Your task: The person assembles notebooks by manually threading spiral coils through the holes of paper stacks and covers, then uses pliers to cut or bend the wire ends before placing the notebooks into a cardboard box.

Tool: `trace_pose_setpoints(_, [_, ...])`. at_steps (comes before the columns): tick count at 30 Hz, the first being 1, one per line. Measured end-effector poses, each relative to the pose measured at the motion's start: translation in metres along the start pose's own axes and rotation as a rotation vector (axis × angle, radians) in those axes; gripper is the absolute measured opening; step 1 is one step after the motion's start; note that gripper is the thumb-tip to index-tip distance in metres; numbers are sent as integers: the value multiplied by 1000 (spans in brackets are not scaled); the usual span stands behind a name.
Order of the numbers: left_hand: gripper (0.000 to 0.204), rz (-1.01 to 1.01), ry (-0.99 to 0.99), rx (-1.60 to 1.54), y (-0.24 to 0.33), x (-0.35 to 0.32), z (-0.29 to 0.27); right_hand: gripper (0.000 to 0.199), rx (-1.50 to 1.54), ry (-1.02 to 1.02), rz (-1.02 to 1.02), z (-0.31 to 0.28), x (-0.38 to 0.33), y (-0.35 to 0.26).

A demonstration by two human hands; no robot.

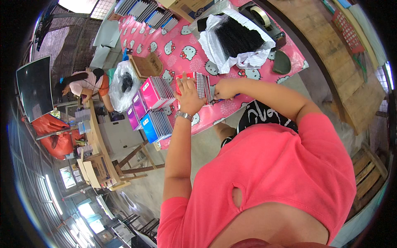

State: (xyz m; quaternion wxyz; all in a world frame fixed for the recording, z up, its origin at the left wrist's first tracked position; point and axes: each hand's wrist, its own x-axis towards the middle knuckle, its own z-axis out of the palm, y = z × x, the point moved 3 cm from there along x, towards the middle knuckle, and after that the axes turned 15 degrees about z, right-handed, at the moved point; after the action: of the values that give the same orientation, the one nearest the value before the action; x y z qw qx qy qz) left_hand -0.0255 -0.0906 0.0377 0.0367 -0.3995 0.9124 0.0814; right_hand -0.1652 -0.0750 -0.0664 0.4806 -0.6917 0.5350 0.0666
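Note:
A stack of red-covered notebooks (201, 84) lies on the pink patterned tablecloth (178, 68) near the table's front edge. My left hand (189, 97) rests over its left part, fingers stretched and apart. At the stack's right edge my right hand (225, 89) is closed, knuckles beside the page edges. A bit of blue shows below it, but what its fingers hold is hidden. Just left of my left hand stand pink notebooks (155, 93), purple notebooks (138, 103) and blue notebooks (153, 126) in stacks.
Black coils (237, 37) lie on white paper (211, 41) at the back. A tape dispenser (264, 20), a dark oval object (282, 62), a brown open box (145, 66) and a plastic bag (123, 87) sit around. Another person (89, 82) bends over a left-hand bench.

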Motion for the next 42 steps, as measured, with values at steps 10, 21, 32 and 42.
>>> trace_pose_setpoints(10, [77,-14,12,-4,-3,-3,0,45,-265,591,-286,3,-46,-10])
trace_pose_setpoints(21, [80,-19,4,-8,-5,-2,0,35,90,44,-59,-11,-14,-13])
trace_pose_setpoints(32, [78,-37,-36,-4,-2,-4,-2,41,-320,578,-261,-4,-48,-19])
trace_pose_setpoints(42, [78,-243,556,-1199,-96,-20,-16,37,-410,423,-22,-9,-67,-21])
